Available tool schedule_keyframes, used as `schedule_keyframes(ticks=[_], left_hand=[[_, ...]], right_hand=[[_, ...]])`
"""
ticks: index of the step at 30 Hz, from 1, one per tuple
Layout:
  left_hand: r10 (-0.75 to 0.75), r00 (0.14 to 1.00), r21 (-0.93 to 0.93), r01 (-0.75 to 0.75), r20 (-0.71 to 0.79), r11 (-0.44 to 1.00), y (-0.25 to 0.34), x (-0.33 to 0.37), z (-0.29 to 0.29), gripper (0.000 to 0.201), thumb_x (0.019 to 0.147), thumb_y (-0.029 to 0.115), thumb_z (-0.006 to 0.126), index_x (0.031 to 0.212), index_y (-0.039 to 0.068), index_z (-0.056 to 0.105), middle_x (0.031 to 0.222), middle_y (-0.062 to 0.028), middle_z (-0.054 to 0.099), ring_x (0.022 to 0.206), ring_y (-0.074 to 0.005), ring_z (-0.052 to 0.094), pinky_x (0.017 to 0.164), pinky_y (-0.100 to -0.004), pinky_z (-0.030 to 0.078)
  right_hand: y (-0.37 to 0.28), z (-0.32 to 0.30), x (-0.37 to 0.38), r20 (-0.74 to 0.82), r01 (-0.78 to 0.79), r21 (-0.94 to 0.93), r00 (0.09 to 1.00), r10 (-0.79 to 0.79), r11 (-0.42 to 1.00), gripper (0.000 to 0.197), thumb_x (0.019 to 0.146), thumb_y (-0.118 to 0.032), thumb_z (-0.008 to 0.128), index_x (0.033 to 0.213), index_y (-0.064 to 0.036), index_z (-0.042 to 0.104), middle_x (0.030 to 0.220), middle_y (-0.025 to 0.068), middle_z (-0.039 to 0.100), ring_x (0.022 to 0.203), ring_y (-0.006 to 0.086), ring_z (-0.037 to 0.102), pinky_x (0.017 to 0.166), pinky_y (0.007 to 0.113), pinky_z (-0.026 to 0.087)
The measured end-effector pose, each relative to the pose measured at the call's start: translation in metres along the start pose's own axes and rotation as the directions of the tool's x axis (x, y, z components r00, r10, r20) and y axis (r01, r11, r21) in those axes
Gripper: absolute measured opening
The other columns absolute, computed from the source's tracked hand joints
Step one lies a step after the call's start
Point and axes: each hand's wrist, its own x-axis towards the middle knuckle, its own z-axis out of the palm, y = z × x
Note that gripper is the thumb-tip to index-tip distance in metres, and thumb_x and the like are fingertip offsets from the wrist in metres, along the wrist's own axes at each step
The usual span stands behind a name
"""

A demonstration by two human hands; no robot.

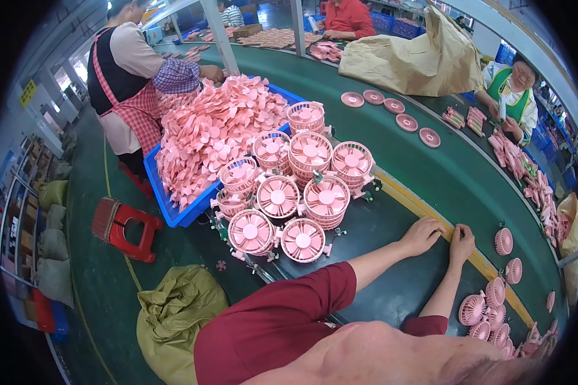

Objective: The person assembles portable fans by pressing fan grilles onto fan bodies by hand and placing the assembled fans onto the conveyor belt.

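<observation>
Both hands are near the yellow strip along the table edge [401, 196], close together but apart from each other. My left hand [422, 235] rests there palm down, its fingers reaching loosely toward the strip, with nothing seen in it. Just to its right, my right hand [462, 245] touches the strip with fingers curled in, and no object shows in them. Left of my arms stand several stacks of round pink fan housings [303, 239] with blades inside. More pink fan guards [473, 309] lie in a pile by my right forearm.
A blue crate [175, 217] heaped with pink fan blades [212, 135] stands far left beside a co-worker in a checked apron [149, 109]. Beyond the strip runs a green conveyor belt [392, 151] carrying pink discs [406, 122]. A red stool [128, 228] and an olive sack [180, 314] are at left.
</observation>
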Motion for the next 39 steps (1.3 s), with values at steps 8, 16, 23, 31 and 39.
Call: schedule_keyframes(ticks=[8, 16, 23, 31, 39], left_hand=[[0.005, 1.000, -0.015, -0.005, 0.000, 1.000, 0.0023, 0.0007, -0.0015, 0.013, 0.086, 0.011, 0.056, 0.095, 0.003, 0.062, 0.098, -0.0150, 0.062, 0.100, -0.0335, 0.056, 0.089, -0.0431, 0.045], [0.009, 1.000, -0.005, -0.009, -0.010, 1.000, 0.0001, 0.0001, -0.0005, 0.013, 0.086, 0.011, 0.057, 0.095, 0.003, 0.061, 0.095, -0.0142, 0.061, 0.098, -0.0329, 0.057, 0.088, -0.0428, 0.045], [0.024, 1.000, -0.011, -0.024, -0.015, 1.000, -0.0001, 0.0006, 0.0006, 0.013, 0.085, 0.011, 0.058, 0.095, 0.002, 0.062, 0.095, -0.0143, 0.061, 0.098, -0.0332, 0.057, 0.087, -0.0432, 0.045], [0.022, 1.000, -0.002, -0.022, -0.012, 1.000, 0.0013, 0.0000, -0.0003, 0.014, 0.085, 0.010, 0.057, 0.095, 0.002, 0.062, 0.096, -0.0150, 0.061, 0.098, -0.0339, 0.057, 0.087, -0.0436, 0.045], [-0.020, 0.999, 0.008, 0.019, 0.030, 1.000, 0.0010, -0.0004, -0.0005, 0.014, 0.085, 0.012, 0.058, 0.096, 0.004, 0.062, 0.102, -0.0131, 0.063, 0.103, -0.0331, 0.056, 0.091, -0.0433, 0.044]], right_hand=[[0.0009, 0.0016, 0.0003, -0.007, 0.013, -0.014, 1.000, -0.013, 1.000, 0.015, 0.084, -0.017, 0.065, 0.089, -0.0041, 0.070, 0.084, 0.0146, 0.069, 0.079, 0.0325, 0.066, 0.072, 0.041, 0.051], [-0.0015, 0.0007, 0.0008, 0.015, -0.005, -0.030, 1.000, 0.005, 1.000, 0.014, 0.084, -0.017, 0.065, 0.089, -0.0056, 0.070, 0.084, 0.0136, 0.069, 0.079, 0.0315, 0.065, 0.072, 0.040, 0.050], [0.0033, 0.0022, 0.0006, 0.002, 0.006, -0.021, 1.000, -0.006, 1.000, 0.013, 0.083, -0.017, 0.065, 0.089, -0.0059, 0.070, 0.084, 0.0129, 0.069, 0.079, 0.0313, 0.065, 0.073, 0.041, 0.050], [0.0053, 0.0034, 0.0001, 0.014, 0.005, -0.023, 1.000, -0.005, 1.000, 0.012, 0.083, -0.016, 0.065, 0.089, -0.0058, 0.070, 0.085, 0.0126, 0.069, 0.081, 0.0323, 0.065, 0.074, 0.041, 0.050], [0.0035, 0.0016, 0.0002, 0.019, -0.004, -0.025, 1.000, 0.004, 1.000, 0.013, 0.084, -0.016, 0.064, 0.089, -0.0059, 0.070, 0.086, 0.0132, 0.069, 0.081, 0.0327, 0.065, 0.073, 0.041, 0.050]])
